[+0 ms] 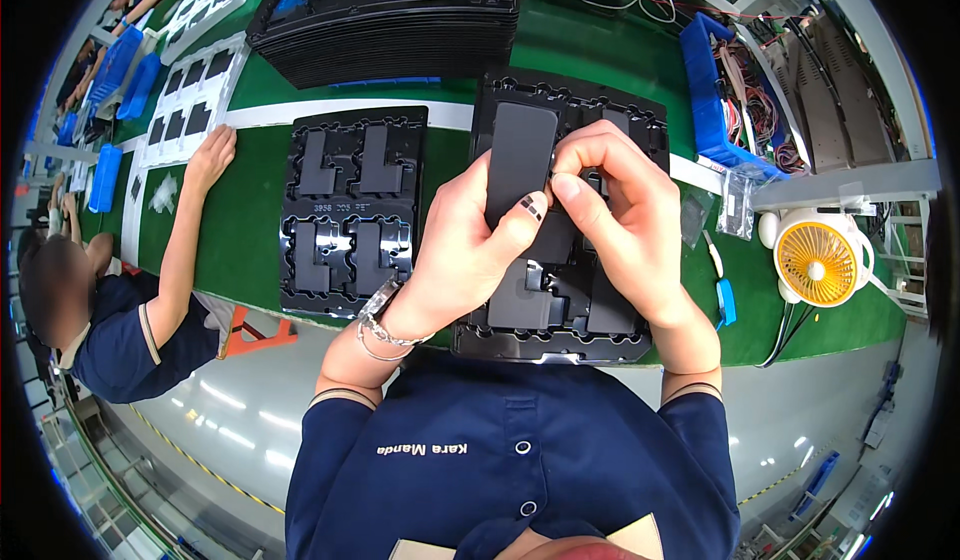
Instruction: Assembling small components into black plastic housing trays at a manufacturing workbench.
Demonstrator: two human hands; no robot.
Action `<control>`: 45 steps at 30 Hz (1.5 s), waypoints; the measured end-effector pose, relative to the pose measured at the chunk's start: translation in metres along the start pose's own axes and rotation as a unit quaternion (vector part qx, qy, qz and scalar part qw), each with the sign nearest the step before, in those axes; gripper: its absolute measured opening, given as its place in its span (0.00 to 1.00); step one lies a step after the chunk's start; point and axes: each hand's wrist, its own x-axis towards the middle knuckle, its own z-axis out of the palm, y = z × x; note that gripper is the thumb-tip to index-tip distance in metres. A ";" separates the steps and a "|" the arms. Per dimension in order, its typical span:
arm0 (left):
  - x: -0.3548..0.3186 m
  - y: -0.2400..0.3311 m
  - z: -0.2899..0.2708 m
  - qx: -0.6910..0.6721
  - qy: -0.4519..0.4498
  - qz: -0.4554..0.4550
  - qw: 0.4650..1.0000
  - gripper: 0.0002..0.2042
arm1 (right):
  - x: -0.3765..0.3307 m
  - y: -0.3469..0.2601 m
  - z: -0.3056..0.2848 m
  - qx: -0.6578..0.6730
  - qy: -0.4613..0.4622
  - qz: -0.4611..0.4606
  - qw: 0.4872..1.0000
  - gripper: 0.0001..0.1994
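My left hand (pixel 455 245) is closed round a flat, dark grey rectangular panel (pixel 524 145), held tilted up above a black plastic tray (pixel 625 350). Small black pieces (pixel 530 207) stick to the left thumb. At the panel's right edge, my right hand (pixel 635 220) is in a pinch, thumb against forefinger; whatever lies between the fingertips is too small to make out. In the tray beneath are dark flat parts (pixel 520 305), partly covered by my hands. To the left lies another black tray (pixel 355 192) with several L-shaped dark parts (pixel 375 160) in its pockets.
A tall stack of black trays (pixel 400 55) stands behind. At right are a blue bin (pixel 708 110) of wires, a yellow-and-white fan (pixel 817 257) and a blue-tipped cable (pixel 725 303). On the left, a co-worker's hand (pixel 210 160) touches a white tray (pixel 158 150).
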 end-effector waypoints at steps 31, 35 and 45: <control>-0.001 0.016 -0.001 -0.168 -0.112 -0.200 0.959 0.13 | 0.005 0.010 -0.014 0.115 -0.008 0.019 0.993 0.12; 0.002 0.008 0.000 -0.529 -0.288 -0.317 0.732 0.19 | 0.008 0.016 -0.018 -0.014 -0.015 -0.039 0.999 0.09; 0.011 -0.005 -0.015 -0.592 -0.285 -0.314 0.686 0.13 | 0.012 0.027 -0.050 -0.200 0.089 0.003 0.976 0.08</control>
